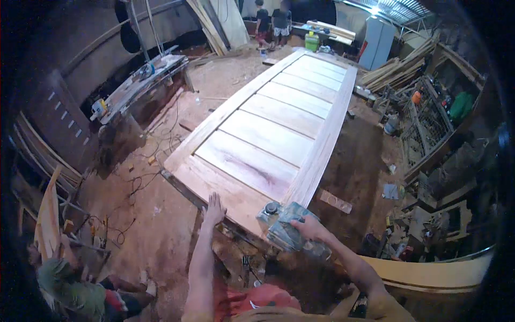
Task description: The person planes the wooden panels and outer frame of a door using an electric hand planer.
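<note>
A long panelled wooden door [276, 110] lies flat and raised above the floor, stretching away from me. My left hand [215, 209] rests on its near rail with the fingers stretched out, holding nothing. At the near right corner my right hand [307, 226] is wrapped round the handle of a teal belt sander [284, 228] with a round dark front knob. The sander sits on the door's corner; its underside is hidden. A dark reddish streak [249, 170] marks the nearest panel.
To the left, a person in a green shirt [72, 290] sits low beside a curved board [48, 217]. A workbench [142, 80] bears tools. Cables [137, 185] trail over the floor. Two people [272, 24] stand at the back. Stacked timber [399, 67] and clutter line the right.
</note>
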Available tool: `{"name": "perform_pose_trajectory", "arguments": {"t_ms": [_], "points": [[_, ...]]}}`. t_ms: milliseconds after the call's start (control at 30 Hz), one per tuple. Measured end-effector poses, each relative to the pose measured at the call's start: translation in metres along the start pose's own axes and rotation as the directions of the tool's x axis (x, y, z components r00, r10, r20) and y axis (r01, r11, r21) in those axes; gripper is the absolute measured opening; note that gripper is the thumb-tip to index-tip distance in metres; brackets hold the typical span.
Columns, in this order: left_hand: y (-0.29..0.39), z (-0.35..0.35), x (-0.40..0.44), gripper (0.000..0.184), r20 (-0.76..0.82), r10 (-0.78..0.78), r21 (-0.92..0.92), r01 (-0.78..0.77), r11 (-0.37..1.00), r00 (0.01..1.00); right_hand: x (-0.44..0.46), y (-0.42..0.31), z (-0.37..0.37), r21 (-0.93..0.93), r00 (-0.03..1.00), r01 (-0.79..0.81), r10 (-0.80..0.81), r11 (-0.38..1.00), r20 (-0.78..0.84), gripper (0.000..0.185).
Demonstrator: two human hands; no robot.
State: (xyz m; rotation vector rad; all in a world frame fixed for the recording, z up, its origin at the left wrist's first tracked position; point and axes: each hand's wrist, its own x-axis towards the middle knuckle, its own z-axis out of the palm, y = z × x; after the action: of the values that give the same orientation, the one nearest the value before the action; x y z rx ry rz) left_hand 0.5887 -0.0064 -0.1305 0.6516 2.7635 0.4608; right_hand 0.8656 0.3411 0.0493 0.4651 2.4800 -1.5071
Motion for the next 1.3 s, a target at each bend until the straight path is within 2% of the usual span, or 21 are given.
{"name": "perform_pose_trajectory", "arguments": {"t_ms": [67, 133, 167, 200, 267, 333, 367, 467, 500, 567, 633, 700, 767, 833, 900, 933, 1000, 1067, 1133, 1233, 1300], "points": [[0.003, -0.007, -0.002, 0.086, -0.043, 0.031, -0.024, -0.033, 0.999, 0.999, 0.004, 0.002, -0.003, -0.076, 0.997, -0.066, 0.070, 0.995, 0.040, 0.042], [0.019, -0.024, -0.020, 0.083, -0.025, -0.053, -0.118, 0.050, 0.992, 0.998, 0.015, 0.013, -0.003, -0.040, 0.999, -0.036, 0.037, 0.999, 0.028, 0.042], [-0.003, 0.018, -0.025, 0.079, -0.400, 0.072, -0.307, -0.207, 0.929, 0.914, 0.018, 0.020, -0.001, 0.002, 1.000, -0.007, 0.007, 1.000, 0.018, 0.042], [0.013, 0.015, -0.050, 0.070, -0.472, 0.018, -0.264, -0.161, 0.951, 0.881, 0.017, 0.018, -0.001, 0.005, 1.000, -0.011, 0.011, 1.000, 0.019, 0.042], [0.048, 0.002, -0.123, 0.062, -0.410, -0.131, -0.543, -0.126, 0.830, 0.903, 0.011, 0.006, -0.002, 0.011, 0.979, 0.193, -0.192, 0.981, -0.063, 0.041], [0.029, 0.047, -0.188, 0.057, -0.486, 0.058, -0.282, -0.219, 0.934, 0.872, 0.000, -0.012, -0.002, 0.108, 0.998, -0.063, 0.062, 0.992, 0.009, 0.043], [0.041, 0.033, -0.235, 0.055, -0.493, 0.027, -0.266, -0.180, 0.947, 0.869, -0.001, -0.016, -0.003, 0.042, 0.994, -0.108, 0.107, 0.993, 0.009, 0.046], [0.002, 0.057, -0.348, 0.047, -0.344, -0.168, -0.450, -0.006, 0.893, 0.924, 0.009, -0.004, -0.003, -0.096, 0.995, 0.085, -0.089, 0.992, -0.041, 0.046], [-0.012, 0.064, -0.377, 0.041, -0.294, -0.290, -0.482, 0.120, 0.868, 0.911, 0.001, -0.026, 0.002, -0.071, 0.997, 0.023, -0.027, 0.997, -0.068, 0.044], [-0.063, 0.096, -0.430, 0.039, -0.280, -0.398, -0.623, 0.150, 0.768, 0.873, -0.010, -0.050, 0.005, -0.045, 0.994, -0.071, 0.067, 0.996, -0.089, 0.045], [-0.091, 0.096, -0.475, 0.037, -0.159, -0.556, -0.661, 0.330, 0.674, 0.816, -0.017, -0.069, 0.005, -0.120, 0.975, -0.207, 0.194, 0.971, -0.113, 0.048], [-0.105, 0.102, -0.503, 0.035, -0.190, -0.701, -0.751, 0.359, 0.555, 0.687, -0.017, -0.069, 0.012, -0.100, 0.984, -0.149, 0.137, 0.984, -0.114, 0.048], [-0.131, 0.120, -0.525, 0.035, -0.293, -0.651, -0.700, 0.307, 0.645, 0.700, -0.018, -0.059, 0.009, -0.085, 0.983, -0.147, 0.136, 0.985, -0.123, 0.049], [-0.122, 0.123, -0.534, 0.034, -0.205, -0.752, -0.825, 0.302, 0.477, 0.627, -0.015, -0.047, 0.010, -0.080, 0.974, -0.188, 0.176, 0.979, -0.146, 0.052], [-0.126, 0.139, -0.543, 0.036, -0.211, -0.695, -0.762, 0.329, 0.558, 0.687, -0.013, -0.040, 0.015, -0.090, 0.971, -0.178, 0.161, 0.980, -0.176, 0.054], [-0.121, 0.137, -0.537, 0.036, -0.227, -0.689, -0.766, 0.311, 0.563, 0.688, -0.017, -0.045, 0.018, -0.045, 0.958, -0.265, 0.258, 0.963, -0.128, 0.055], [-0.103, 0.138, -0.539, 0.036, -0.180, -0.660, -0.717, 0.362, 0.596, 0.729, -0.026, -0.054, 0.032, -0.068, 0.970, -0.084, 0.066, 0.994, -0.235, 0.053], [-0.072, 0.125, -0.534, 0.035, -0.174, -0.652, -0.703, 0.370, 0.607, 0.738, -0.038, -0.067, 0.038, 0.094, 0.974, -0.120, 0.136, 0.988, -0.182, 0.047], [-0.062, 0.128, -0.528, 0.034, -0.151, -0.642, -0.686, 0.388, 0.615, 0.752, -0.014, -0.044, 0.039, 0.073, 0.959, -0.155, 0.168, 0.985, -0.227, 0.046], [-0.053, 0.158, -0.525, 0.032, -0.073, -0.595, -0.697, 0.386, 0.604, 0.801, -0.003, -0.021, 0.031, -0.096, 0.966, -0.092, 0.065, 0.991, -0.250, 0.054], [-0.043, 0.163, -0.529, 0.031, -0.147, -0.541, -0.780, 0.239, 0.578, 0.828, -0.025, -0.051, 0.035, -0.027, 0.958, -0.212, 0.202, 0.977, -0.203, 0.060]]}}
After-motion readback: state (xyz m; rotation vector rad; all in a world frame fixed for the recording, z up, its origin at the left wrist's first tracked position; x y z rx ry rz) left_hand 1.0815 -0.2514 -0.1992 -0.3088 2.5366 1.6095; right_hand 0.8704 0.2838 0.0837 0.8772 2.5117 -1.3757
